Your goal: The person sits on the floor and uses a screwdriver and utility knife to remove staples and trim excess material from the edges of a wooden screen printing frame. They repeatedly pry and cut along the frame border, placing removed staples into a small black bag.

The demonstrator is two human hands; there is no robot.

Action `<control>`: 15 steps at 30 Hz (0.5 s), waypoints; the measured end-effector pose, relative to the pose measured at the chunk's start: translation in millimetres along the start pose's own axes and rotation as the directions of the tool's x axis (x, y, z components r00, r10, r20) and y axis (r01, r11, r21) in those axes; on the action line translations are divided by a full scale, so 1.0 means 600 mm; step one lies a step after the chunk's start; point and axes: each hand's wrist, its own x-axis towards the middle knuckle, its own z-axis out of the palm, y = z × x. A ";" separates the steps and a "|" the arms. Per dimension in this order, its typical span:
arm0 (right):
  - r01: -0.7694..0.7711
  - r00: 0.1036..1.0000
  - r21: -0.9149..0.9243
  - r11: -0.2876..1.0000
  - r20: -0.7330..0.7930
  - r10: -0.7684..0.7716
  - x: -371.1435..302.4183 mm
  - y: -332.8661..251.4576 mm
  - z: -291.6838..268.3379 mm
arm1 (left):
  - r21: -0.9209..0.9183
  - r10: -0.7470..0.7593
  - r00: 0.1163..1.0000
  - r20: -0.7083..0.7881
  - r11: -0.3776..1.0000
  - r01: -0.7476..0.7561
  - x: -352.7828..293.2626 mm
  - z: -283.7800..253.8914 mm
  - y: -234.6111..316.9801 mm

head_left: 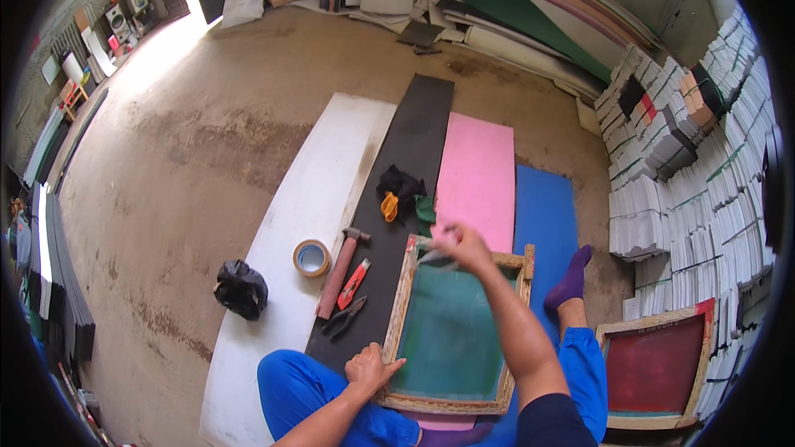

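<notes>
A wooden screen-printing frame [403, 298] with green-blue mesh lies tilted across my lap. My left hand [373, 368] is closed on its lower left side, thumb over the wood. At the far edge, my right hand [465, 248] has its fingers pinched together, slightly blurred. A thin, pale translucent strip [437, 258] shows beside those fingers, over the frame's far left corner. Left of the frame lie pliers [344, 319], a red utility knife [354, 284], a hammer [338, 277] and a roll of tape [311, 258].
White, black, pink [476, 174] and blue sheets [544, 207] lie under me. Black cloth [402, 186] and a black plastic bag [241, 289] rest on them. At right stand a red-mesh frame [654, 368] and stacked white sheets [696, 232]. Large sheets [546, 12] lean along the back wall.
</notes>
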 end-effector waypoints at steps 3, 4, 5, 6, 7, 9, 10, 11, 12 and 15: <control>-0.145 0.943 -0.353 0.924 0.235 0.238 -0.040 -0.033 0.035 | -0.075 -0.027 0.973 -0.228 0.997 0.010 0.052 -0.023 0.033; -0.143 0.922 -0.400 0.905 0.279 0.269 -0.053 -0.043 0.042 | -0.108 -0.031 0.953 -0.303 0.994 -0.002 0.083 -0.019 0.043; -0.154 0.893 -0.446 0.882 0.320 0.317 -0.063 -0.055 0.049 | -0.140 -0.041 0.931 -0.363 0.990 -0.011 0.107 -0.010 0.053; -0.141 0.873 -0.471 0.871 0.355 0.333 -0.068 -0.054 0.062 | -0.140 -0.051 0.934 -0.354 0.990 0.001 0.131 -0.001 0.062; -0.125 0.852 -0.494 0.860 0.391 0.348 -0.073 -0.054 0.076 | -0.140 -0.063 0.936 -0.346 0.990 0.015 0.155 0.007 0.070; -0.066 0.858 -0.489 0.870 0.417 0.300 -0.088 -0.042 0.096 | -0.159 -0.094 0.943 -0.320 0.986 0.044 0.179 0.027 0.074; -0.116 0.853 -0.407 0.906 0.426 0.301 -0.088 -0.038 0.103 | -0.177 -0.116 0.944 -0.310 0.982 0.063 0.183 0.033 0.071; -0.175 0.849 -0.324 0.930 0.429 0.309 -0.084 -0.028 0.108 | -0.195 -0.130 0.947 -0.295 0.978 0.073 0.189 0.041 0.072; -0.232 0.846 -0.234 0.944 0.431 0.315 -0.082 -0.016 0.115 | -0.195 -0.128 0.944 -0.303 0.978 0.070 0.190 0.042 0.075; -0.155 0.974 0.246 0.957 0.198 0.107 -0.053 0.054 0.155 | -0.190 -0.114 0.940 -0.321 0.980 0.054 0.189 0.046 0.081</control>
